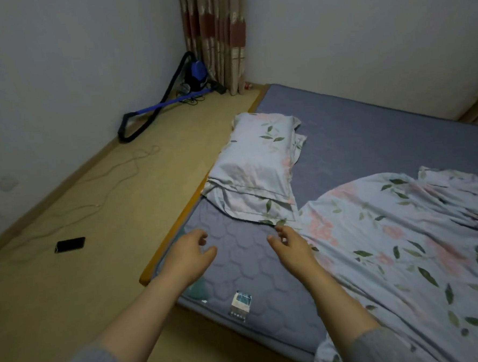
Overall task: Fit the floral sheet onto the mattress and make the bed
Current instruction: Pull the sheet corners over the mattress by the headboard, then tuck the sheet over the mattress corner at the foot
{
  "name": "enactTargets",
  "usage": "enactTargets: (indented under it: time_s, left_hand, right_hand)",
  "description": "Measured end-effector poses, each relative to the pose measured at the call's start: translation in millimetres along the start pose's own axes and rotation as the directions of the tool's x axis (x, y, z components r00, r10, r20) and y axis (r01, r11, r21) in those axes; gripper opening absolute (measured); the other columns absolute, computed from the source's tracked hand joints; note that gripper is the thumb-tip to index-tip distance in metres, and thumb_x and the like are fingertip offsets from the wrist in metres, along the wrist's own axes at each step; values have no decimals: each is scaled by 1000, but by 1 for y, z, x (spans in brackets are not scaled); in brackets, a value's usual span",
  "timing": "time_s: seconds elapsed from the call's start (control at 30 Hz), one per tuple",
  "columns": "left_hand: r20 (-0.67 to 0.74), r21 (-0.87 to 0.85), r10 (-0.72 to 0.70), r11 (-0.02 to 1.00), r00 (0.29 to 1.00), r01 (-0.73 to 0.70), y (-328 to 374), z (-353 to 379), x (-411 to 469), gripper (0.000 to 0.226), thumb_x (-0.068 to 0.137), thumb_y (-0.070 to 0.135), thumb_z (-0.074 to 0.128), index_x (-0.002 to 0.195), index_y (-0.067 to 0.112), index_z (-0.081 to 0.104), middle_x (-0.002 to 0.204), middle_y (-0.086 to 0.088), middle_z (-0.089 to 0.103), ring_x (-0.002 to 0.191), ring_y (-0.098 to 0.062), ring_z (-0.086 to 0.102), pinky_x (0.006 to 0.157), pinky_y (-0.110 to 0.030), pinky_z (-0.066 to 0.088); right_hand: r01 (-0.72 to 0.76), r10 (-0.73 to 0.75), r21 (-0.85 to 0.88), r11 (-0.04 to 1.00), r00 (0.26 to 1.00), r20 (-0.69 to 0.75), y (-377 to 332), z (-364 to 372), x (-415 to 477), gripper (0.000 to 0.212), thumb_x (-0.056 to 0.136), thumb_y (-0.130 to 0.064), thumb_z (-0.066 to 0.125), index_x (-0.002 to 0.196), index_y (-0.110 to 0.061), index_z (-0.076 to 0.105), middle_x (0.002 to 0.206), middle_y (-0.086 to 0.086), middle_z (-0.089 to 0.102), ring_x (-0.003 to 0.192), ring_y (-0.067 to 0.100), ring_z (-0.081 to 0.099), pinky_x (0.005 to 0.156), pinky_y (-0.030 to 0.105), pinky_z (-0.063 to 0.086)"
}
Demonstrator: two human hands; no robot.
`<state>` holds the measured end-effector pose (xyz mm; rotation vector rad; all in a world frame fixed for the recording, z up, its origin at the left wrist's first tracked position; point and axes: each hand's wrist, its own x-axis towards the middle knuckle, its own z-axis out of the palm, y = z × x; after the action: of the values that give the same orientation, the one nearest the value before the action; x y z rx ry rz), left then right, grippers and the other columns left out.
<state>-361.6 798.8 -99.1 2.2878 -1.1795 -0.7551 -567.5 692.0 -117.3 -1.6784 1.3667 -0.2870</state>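
Left fingers: loosely curled and slightly apart, thumb out to the side, holding nothing.
Right fingers: loosely curled, holding nothing; the tips are just beside the pillow's lower flap, and I cannot tell whether they touch it.
Left hand: stretched forward, over the mattress's near left corner.
Right hand: stretched forward beside the left one, over the left edge of the floral sheet.
Sleeves: grey, pushed up the forearms.
Floral sheet: rumpled in a loose heap over the right part of the mattress, not fitted on.
Mattress: grey-blue, quilted, mostly bare, with a label near its front edge.
Pillow: floral case, lying along the mattress's left edge.
Bed frame: wooden rail along the left side.
Phone: dark, flat on the platform left of the bed.
Vacuum cleaner: blue and black, in the far corner by the curtain.
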Motion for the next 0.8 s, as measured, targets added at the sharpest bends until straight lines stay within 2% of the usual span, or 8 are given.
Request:
enactTargets:
  time_s: [0.2, 0.37, 0.6, 0.8]
  left_hand:
    - [123, 42, 88, 995, 988, -94, 5, -11, 70, 49, 87, 30, 62, 130, 9, 52, 123, -7, 60, 108, -21, 57, 87, -26, 44]
    - [130, 75, 181, 979, 975, -191, 29, -12, 128, 40, 87, 29, 62, 121, 9, 56, 116, -7, 62, 102, -21, 58, 80, -25, 43]
    - [174, 76, 214, 970, 961, -230, 51, -14, 200, 43, 85, 35, 62, 122, 13, 57, 115, -3, 64, 102, -19, 60, 86, -29, 48]
    - [262, 46, 215, 971, 941, -234, 66, -28, 288, 38, 85, 29, 63, 118, 11, 58, 111, -3, 64, 100, -19, 60, 82, -26, 46]
  right_hand:
    - [-105, 111, 69, 992, 990, -92, -11, 7, 33, 49, 94, -34, 53, 138, -14, 44, 141, 7, 47, 123, 24, 50, 94, 32, 42]
    - [-106, 124, 105, 989, 975, -185, -16, -7, 87, 48, 94, -33, 53, 136, -11, 46, 136, 11, 51, 119, 26, 52, 90, 28, 39]
    - [-140, 178, 181, 974, 960, -217, -26, -19, 133, 48, 94, -36, 52, 136, -14, 46, 138, 9, 49, 118, 25, 53, 94, 30, 40]
    - [-210, 260, 201, 957, 928, -267, -46, -26, 194, 49, 95, -37, 51, 137, -13, 45, 139, 9, 49, 122, 25, 50, 94, 31, 39]
